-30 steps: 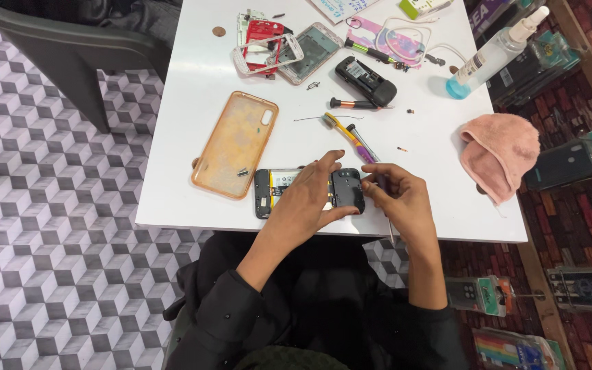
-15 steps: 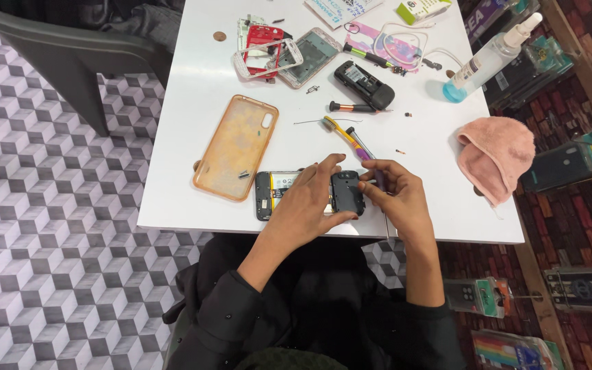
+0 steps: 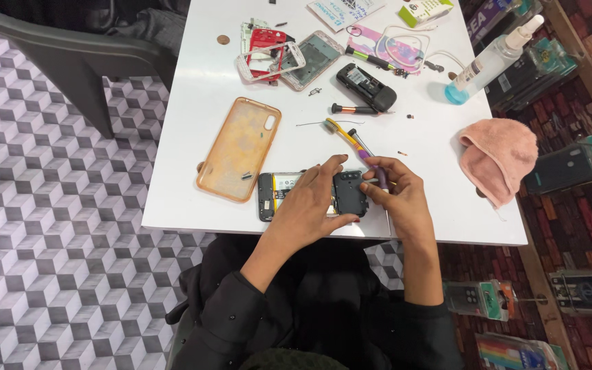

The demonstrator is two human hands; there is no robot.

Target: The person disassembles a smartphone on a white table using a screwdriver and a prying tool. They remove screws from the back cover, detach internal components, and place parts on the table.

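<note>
Phone [image 3: 279, 193] back off, left hand [image 3: 313, 205] clamped on black cover [image 3: 349, 194], right hand [image 3: 399, 202] gripping screwdriver [image 3: 377, 171]; interior still exposed.

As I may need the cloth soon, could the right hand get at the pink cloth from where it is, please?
Probably yes: bare white table lies between the right hand and the pink cloth, but that hand holds a purple tool.

Taking the opened phone [image 3: 310, 194] at the table's near edge as landmark: both hands cover it. Just left lies an orange phone case [image 3: 239, 148]; beyond it, bare white table [image 3: 193, 96] gives free passage. Behind, screwdrivers [image 3: 358, 140] crowd close. Far right, a pink cloth [image 3: 500, 157] blocks; between them bare tabletop remains.
</note>
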